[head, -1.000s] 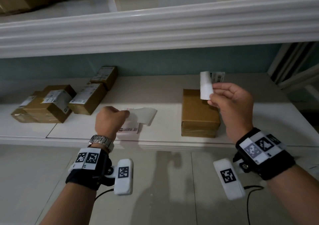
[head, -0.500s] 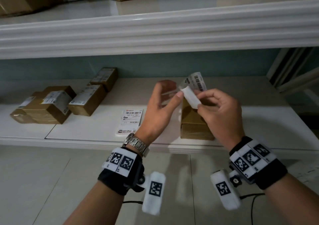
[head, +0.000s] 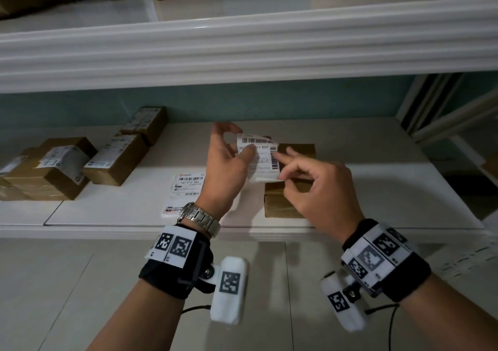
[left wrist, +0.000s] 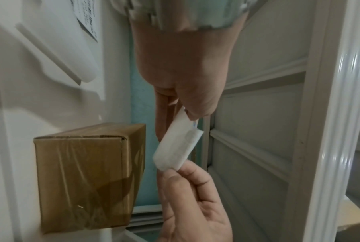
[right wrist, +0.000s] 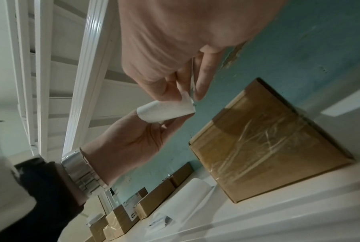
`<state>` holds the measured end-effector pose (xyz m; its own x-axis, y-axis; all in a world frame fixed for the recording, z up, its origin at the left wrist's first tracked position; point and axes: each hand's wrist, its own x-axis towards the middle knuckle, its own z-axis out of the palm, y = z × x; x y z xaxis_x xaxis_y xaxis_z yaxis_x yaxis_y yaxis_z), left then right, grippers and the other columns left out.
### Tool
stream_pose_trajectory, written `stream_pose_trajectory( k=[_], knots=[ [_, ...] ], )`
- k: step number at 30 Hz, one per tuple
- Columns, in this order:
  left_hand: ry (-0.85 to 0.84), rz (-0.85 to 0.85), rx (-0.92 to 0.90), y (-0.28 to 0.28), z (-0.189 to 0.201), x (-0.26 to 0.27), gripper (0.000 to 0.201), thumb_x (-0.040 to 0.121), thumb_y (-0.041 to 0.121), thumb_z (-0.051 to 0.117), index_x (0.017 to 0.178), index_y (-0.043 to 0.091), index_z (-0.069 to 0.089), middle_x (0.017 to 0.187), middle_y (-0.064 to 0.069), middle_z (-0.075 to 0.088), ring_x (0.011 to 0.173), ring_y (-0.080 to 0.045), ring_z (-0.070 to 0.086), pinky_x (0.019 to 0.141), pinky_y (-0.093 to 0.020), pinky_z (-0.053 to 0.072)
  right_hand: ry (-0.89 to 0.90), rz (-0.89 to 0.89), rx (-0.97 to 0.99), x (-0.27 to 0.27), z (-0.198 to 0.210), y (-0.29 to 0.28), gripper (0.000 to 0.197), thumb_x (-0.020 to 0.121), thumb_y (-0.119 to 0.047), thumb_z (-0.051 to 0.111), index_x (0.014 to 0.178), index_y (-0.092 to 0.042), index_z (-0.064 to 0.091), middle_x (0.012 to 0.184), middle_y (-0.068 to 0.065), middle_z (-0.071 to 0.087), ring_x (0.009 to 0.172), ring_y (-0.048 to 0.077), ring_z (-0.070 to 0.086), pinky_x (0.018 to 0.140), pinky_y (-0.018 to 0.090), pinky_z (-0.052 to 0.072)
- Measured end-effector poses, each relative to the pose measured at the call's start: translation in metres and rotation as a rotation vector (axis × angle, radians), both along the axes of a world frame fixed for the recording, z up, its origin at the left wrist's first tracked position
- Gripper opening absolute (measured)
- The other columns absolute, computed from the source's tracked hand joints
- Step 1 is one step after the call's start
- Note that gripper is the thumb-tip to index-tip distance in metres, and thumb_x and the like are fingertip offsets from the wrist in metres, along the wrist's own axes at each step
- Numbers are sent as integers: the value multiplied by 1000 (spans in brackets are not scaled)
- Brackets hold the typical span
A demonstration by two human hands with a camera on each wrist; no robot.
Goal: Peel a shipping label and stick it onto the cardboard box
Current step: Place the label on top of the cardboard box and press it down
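A white shipping label (head: 260,159) with barcodes hangs in the air, printed side towards me, just above a plain brown cardboard box (head: 292,197) on the lower shelf. My left hand (head: 242,143) pinches the label's left edge, thumb on the print. My right hand (head: 280,167) pinches its lower right corner between thumb and forefinger. In the left wrist view the label (left wrist: 176,147) curls between both hands, beside the taped box (left wrist: 88,176). The right wrist view shows the same curled label (right wrist: 166,113) over the box (right wrist: 268,139).
A stack of printed labels (head: 186,191) lies on the white shelf (head: 377,189) left of the box. Several labelled boxes (head: 116,159) sit at the far left. A loose white backing sheet (right wrist: 191,196) rests on the shelf. An upper shelf (head: 242,49) overhangs.
My left hand left the backing sheet on the shelf and swung right to join my right hand on the label. The label now faces me, spread between both hands over the box.
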<state>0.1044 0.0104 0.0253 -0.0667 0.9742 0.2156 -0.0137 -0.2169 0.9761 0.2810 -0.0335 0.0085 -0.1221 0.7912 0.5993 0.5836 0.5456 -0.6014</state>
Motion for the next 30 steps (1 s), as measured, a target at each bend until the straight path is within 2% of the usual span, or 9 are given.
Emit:
stream_pose_trajectory(
  k=[5, 9, 12, 14, 17, 20, 24, 27, 30],
  knots=[
    [7, 95, 85, 0, 1, 5, 36, 90, -12, 59, 100, 18, 42, 74, -2, 59, 63, -20, 61, 57, -39, 48, 51, 55, -29, 2, 1, -3, 12, 77, -11, 69, 81, -13, 81, 113, 1, 78, 115, 7, 70, 91, 23, 59],
    [69, 123, 159, 1, 4, 9, 37, 85, -14, 61, 100, 14, 42, 87, -18, 47, 67, -16, 51, 56, -38, 45, 170, 14, -78, 2, 4, -3, 23, 87, -28, 73, 75, -11, 83, 107, -2, 79, 92, -4, 73, 77, 19, 60],
    [79, 80, 170, 0, 1, 11, 37, 87, -16, 61, 103, 11, 41, 96, -20, 56, 77, -25, 64, 56, -31, 52, 248, -36, -155, 5, 7, 1, 24, 86, -30, 76, 72, -12, 82, 107, -5, 79, 95, -7, 72, 82, 12, 55],
    [46, 8, 135, -1, -2, 13, 37, 91, -16, 58, 107, 10, 39, 108, -21, 68, 88, -31, 75, 61, -42, 62, 296, -41, -230, 8, 8, 4, 14, 84, -26, 80, 78, -14, 83, 106, -6, 79, 98, -6, 71, 85, 12, 54],
    [41, -71, 121, 0, -6, 15, 37, 91, -13, 58, 109, 13, 39, 122, -27, 66, 105, -42, 71, 71, -63, 57, 384, -12, -315, 11, 6, 10, 7, 79, -18, 84, 86, -16, 82, 99, -9, 79, 94, 1, 74, 83, 20, 59],
    [84, -62, 172, 3, -6, 19, 31, 91, -14, 57, 103, 10, 43, 122, -34, 61, 111, -37, 69, 68, -41, 55, 486, 66, -403, 12, 7, 14, 19, 76, -3, 83, 92, -13, 81, 98, -4, 80, 94, 11, 76, 86, 30, 61],
    [80, -28, 191, 7, -6, 18, 27, 89, -13, 60, 89, 14, 61, 124, -2, 71, 126, -13, 63, 103, -52, 52, 524, 171, -527, 15, 8, 19, 40, 71, 8, 81, 104, -15, 77, 110, -2, 78, 105, 12, 72, 88, 28, 58],
    [112, -52, 155, 8, -7, 19, 33, 88, -12, 64, 76, 18, 70, 105, 23, 73, 117, -8, 65, 103, -54, 52, 486, 203, -571, 15, 6, 19, 45, 70, 10, 80, 106, -17, 77, 111, 0, 77, 104, 13, 72, 80, 24, 58],
    [161, -75, 107, 8, -9, 20, 18, 88, -3, 71, 83, 14, 75, 97, 26, 73, 103, -2, 68, 98, -54, 55, 473, 193, -574, 15, 3, 19, 45, 70, 11, 81, 104, -19, 78, 105, 1, 78, 97, 14, 74, 78, 25, 58]
  ],
)
